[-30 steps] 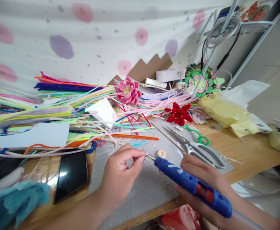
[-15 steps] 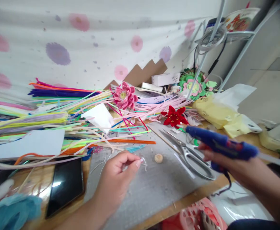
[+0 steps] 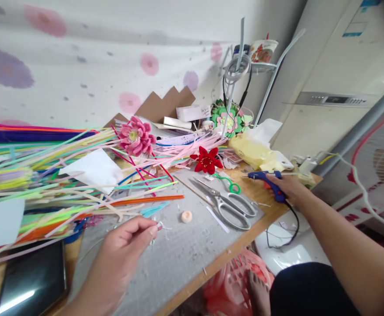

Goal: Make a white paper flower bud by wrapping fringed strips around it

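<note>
My left hand [image 3: 124,250] is above the grey mat [image 3: 185,254], thumb and forefinger pinched on a small piece with thin white strands [image 3: 166,229]. Its exact kind is too small to make out. Over at the right edge of the table, my right hand [image 3: 290,189] grips a blue hot glue gun [image 3: 264,176], its nozzle pointing left. Between the hands lie a small cream-coloured ring-shaped roll [image 3: 186,216] and large metal scissors [image 3: 233,210]. A red flower [image 3: 207,160] rests behind the scissors.
Bundles of coloured pipe cleaners [image 3: 47,175] cover the table's left and back. A pink flower [image 3: 136,136] lies on them. A dark tablet-like slab [image 3: 34,276] sits front left. Green-handled snips [image 3: 234,188], yellow packaging [image 3: 251,151] and a glue gun cord [image 3: 297,224] are at right.
My right hand has carried the glue gun away to the right and lowered it near the table's edge. The view has turned right. My left hand keeps its pinch.
</note>
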`<move>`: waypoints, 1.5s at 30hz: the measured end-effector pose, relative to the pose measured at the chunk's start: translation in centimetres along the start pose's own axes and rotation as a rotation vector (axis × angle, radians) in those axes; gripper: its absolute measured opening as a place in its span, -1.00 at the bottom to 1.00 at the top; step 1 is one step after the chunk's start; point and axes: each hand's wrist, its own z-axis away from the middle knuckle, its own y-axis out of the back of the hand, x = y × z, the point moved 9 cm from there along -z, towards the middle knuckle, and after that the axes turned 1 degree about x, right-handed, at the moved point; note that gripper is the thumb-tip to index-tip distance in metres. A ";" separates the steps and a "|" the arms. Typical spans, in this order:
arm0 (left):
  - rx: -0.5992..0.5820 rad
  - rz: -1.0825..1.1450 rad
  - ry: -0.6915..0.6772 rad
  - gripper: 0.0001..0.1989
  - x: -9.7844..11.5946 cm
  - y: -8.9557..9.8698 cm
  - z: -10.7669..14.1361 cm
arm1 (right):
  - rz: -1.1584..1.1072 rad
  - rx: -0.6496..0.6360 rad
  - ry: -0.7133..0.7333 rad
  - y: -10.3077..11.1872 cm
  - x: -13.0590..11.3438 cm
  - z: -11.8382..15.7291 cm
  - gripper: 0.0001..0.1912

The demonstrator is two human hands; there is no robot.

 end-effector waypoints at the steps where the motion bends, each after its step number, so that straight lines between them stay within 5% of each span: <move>1: -0.003 -0.003 -0.005 -0.81 0.1 0.0 0.1 | 0.089 0.042 0.036 0.8 -0.7 0.0 -0.67; 4: -0.035 -0.025 -0.018 -0.83 0.4 -0.4 0.4 | 0.306 0.133 0.194 1.5 -4.2 1.5 -0.67; 6: -0.060 -0.047 -0.027 -0.84 0.7 -0.8 0.6 | 0.354 0.086 0.342 -0.8 -6.8 4.4 -0.82; 9: -0.072 -0.091 -0.047 -0.86 1.3 -1.1 0.8 | 0.311 -0.206 0.557 -8.1 -9.7 11.7 -0.84; 12: -0.080 -0.150 -0.082 -0.87 1.8 -1.4 1.0 | 0.086 -0.718 0.790 -15.8 -12.0 20.9 -0.80; 16: -0.097 -0.202 -0.142 -0.86 2.6 -1.7 1.2 | -0.085 -0.888 0.700 -19.2 -12.7 24.7 -0.80; 23: -0.099 -0.248 -0.180 -0.85 3.4 -1.6 1.4 | -0.132 -0.960 0.558 -20.3 -12.6 24.8 -0.85; 36: -0.089 -0.211 -0.168 -0.88 3.2 -1.4 1.2 | -0.037 -0.761 0.835 -19.5 -14.4 25.7 -0.88; 45: -0.098 -0.193 -0.214 -0.90 3.7 -1.4 1.3 | -0.071 -0.810 0.683 -19.7 -13.8 25.1 -0.91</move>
